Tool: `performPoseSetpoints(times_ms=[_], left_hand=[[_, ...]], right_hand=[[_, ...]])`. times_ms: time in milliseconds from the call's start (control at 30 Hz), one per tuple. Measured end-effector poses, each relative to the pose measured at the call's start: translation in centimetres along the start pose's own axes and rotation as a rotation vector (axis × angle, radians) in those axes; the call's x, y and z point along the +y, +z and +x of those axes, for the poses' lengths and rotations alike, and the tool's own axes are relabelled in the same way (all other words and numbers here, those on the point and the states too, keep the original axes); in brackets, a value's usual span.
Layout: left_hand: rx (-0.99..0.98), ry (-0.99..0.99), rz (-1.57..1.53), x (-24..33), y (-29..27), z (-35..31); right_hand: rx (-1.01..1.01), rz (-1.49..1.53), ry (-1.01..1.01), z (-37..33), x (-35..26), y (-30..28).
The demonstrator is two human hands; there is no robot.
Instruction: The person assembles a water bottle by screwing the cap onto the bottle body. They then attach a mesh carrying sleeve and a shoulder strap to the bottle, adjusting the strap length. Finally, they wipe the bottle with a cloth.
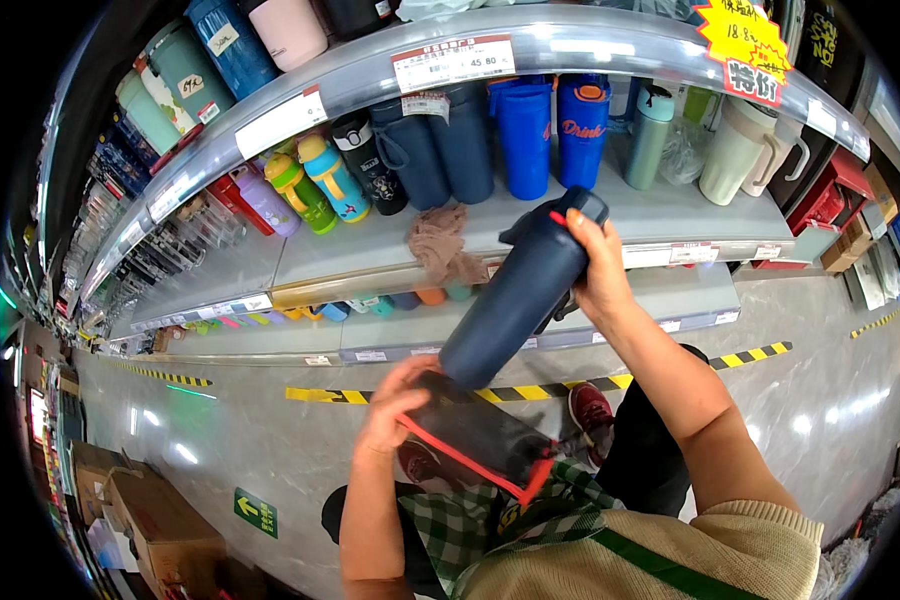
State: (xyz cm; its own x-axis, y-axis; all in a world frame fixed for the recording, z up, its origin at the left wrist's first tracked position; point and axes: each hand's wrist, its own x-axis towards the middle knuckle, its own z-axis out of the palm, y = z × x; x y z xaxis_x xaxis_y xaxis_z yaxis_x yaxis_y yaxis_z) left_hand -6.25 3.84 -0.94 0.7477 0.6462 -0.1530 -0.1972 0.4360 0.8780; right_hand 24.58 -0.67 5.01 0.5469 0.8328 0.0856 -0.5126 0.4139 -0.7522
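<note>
- Head view, right hand [600, 265]: clamped around the top end of a dark blue bottle [520, 285], thumb by the lid. Bottle tilted, base toward the lap.
- Left hand [395, 410]: fingers and thumb together on the upper edge of a dark see-through bag [470, 425] with red trim.
- Bottle sits between shelf and lap, base overlapping the bag's upper end in this view. Touching or just above, cannot tell.
- Progress, judged from this: both pieces in hand, bottle off the shelf, lid end on. Nearly all the bottle is outside the bag; the two not yet brought together, or already parted. Cannot tell which.
- Edges: middle shelf's front edge [360, 283] runs just behind the bottle; a brown cloth [440, 245] hangs over it. Navy bottles [410, 165] stand farther back.
- Room: most of it to the left, over the floor [300, 470], with cartons [165, 525] well apart from the left forearm. Legs and shoe [592, 410] below, beside striped tape [760, 355].
</note>
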Motion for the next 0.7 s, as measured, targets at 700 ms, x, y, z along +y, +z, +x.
performPoseSetpoints(times_ms=[700], left_hand=[[1.004, 0.296, -0.353, 14.3, -18.7, 7.9]], right_hand=[[0.368, 0.095, -0.209, 2.6, -7.6, -7.4]])
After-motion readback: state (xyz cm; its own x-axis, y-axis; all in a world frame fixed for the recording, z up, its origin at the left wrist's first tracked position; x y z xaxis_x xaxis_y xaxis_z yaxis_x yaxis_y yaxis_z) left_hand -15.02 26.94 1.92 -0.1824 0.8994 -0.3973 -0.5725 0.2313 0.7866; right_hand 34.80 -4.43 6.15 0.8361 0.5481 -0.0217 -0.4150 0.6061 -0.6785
